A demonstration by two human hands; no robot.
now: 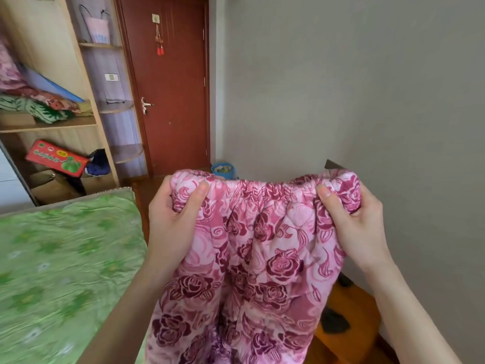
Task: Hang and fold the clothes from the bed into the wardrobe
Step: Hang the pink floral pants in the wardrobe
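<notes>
Pink quilted trousers with a dark rose print (252, 271) hang in front of me, held up by their gathered elastic waistband. My left hand (173, 219) grips the left end of the waistband, thumb on the front. At the right end of the waistband my right hand (357, 227) holds on the same way. The trouser legs drop out of the frame at the bottom. The bed (60, 271), under a green patterned sheet, lies to my left. Behind it at the upper left stands the open wooden wardrobe (86, 74).
Wardrobe shelves hold folded floral fabrics (39, 106), a red box (56, 157) and cardboard boxes. A dark red door (170, 88) is shut ahead. A blue bin (223, 169) sits on the floor by the grey wall. Wooden furniture (351, 324) stands at the lower right.
</notes>
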